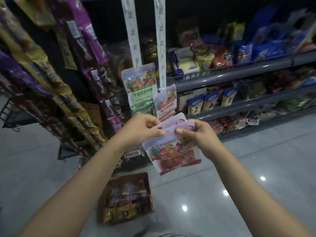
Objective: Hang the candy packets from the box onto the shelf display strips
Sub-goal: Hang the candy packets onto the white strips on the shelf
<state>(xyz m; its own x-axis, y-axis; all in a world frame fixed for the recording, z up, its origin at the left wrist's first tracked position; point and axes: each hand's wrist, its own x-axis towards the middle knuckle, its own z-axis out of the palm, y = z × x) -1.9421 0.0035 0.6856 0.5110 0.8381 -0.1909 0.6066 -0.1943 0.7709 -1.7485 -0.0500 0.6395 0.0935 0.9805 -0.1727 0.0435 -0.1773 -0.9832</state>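
My left hand (142, 128) and my right hand (198, 135) pinch the top edges of a small stack of candy packets (172, 151), white with red and colourful print, held at chest height. Two white display strips hang ahead: the left strip (130, 29) carries a packet (139, 82) with green ones under it, the right strip (160, 40) carries another packet (165, 101) just above my hands. The cardboard box (126, 197) with several more packets sits on the floor below.
A rack of hanging purple and yellow snack bags (51, 74) fills the left. Grey shelves (239, 72) with bagged goods run along the right. The shiny tiled floor (239, 168) lies below. A dark basket (135, 156) labelled in white stands behind the box.
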